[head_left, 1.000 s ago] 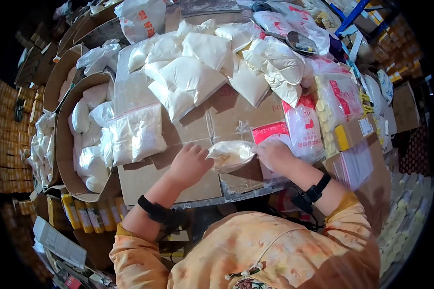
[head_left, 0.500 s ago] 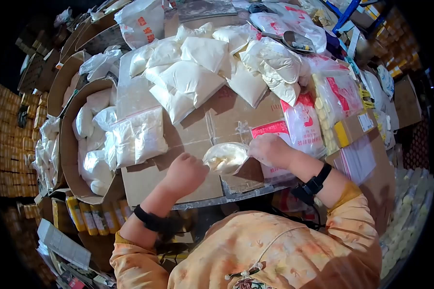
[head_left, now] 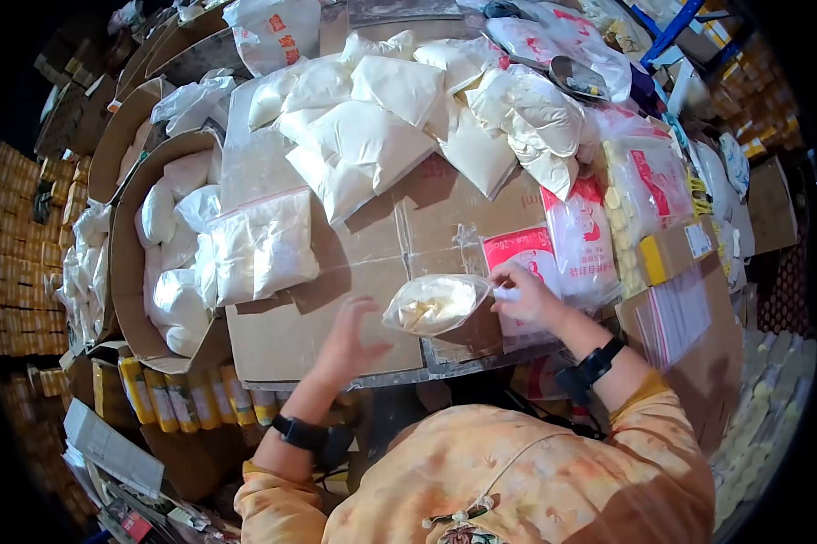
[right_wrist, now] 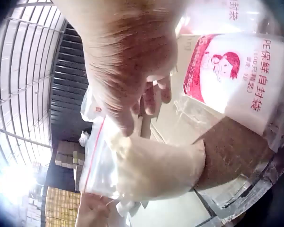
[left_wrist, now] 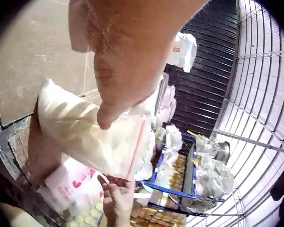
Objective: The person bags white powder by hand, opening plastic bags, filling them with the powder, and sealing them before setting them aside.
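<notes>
A clear zip bag (head_left: 436, 306) of cream-white powder stands on the cardboard in front of the person. A red line runs along its top edge in both wrist views. My left hand (head_left: 343, 340) is just left of the bag, its fingers spread and holding nothing. At the bag's right corner is my right hand (head_left: 534, 299), thumb and forefinger parted around that corner. In the right wrist view, the right thumb (right_wrist: 124, 124) reaches the bag's upper part, with the other fingers loosely bent.
Filled powder bags (head_left: 372, 150) are piled at the back of the table. Another flat filled bag (head_left: 263, 245) lies to the left, beside a cardboard box (head_left: 123, 272) of bags. Red-and-white bag packs (head_left: 579, 238) lie on the right, near a yellow-ended carton (head_left: 676, 243).
Both hands were at the bag's ends, fingers closed in. The left hand has moved away and spread its fingers; the right fingers have parted. The bag's mouth looks wider.
</notes>
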### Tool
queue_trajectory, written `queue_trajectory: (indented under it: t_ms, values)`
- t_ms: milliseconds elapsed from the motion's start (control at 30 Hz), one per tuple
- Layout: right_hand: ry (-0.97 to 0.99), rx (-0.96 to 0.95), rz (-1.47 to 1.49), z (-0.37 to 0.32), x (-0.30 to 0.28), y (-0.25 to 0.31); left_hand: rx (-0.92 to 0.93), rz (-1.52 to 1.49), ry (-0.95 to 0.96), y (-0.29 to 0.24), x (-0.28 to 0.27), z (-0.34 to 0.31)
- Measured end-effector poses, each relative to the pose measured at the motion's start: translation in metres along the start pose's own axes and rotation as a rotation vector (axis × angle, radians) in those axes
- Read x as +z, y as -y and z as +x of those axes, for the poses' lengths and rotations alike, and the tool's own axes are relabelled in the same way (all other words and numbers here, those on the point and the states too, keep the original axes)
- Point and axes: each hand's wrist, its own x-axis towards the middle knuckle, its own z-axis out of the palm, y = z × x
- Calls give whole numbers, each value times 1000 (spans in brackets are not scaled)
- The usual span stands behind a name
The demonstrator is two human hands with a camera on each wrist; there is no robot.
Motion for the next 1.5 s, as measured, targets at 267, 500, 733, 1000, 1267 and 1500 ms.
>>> queue_trajectory:
  t_ms: [267,500,733,1000,1267,1500]
  values:
    - [-167,156,380,2,30,2,273,164,-148,-48,5,12]
    - [-232,140,-26,15,36,27,225,378,613,-74,53,75]
    - [-158,162,260,13,29,36,295,667,350,-55,54,52]
    - [225,12,-74,1,2,9,-59,149,164,-24,-17,3]
    - [80,-158,131,25,63,-31,-47,-386,178,39,50,23]
    - [-18,-159,467,21,78,-45,-93,-484,49,40,74,23]
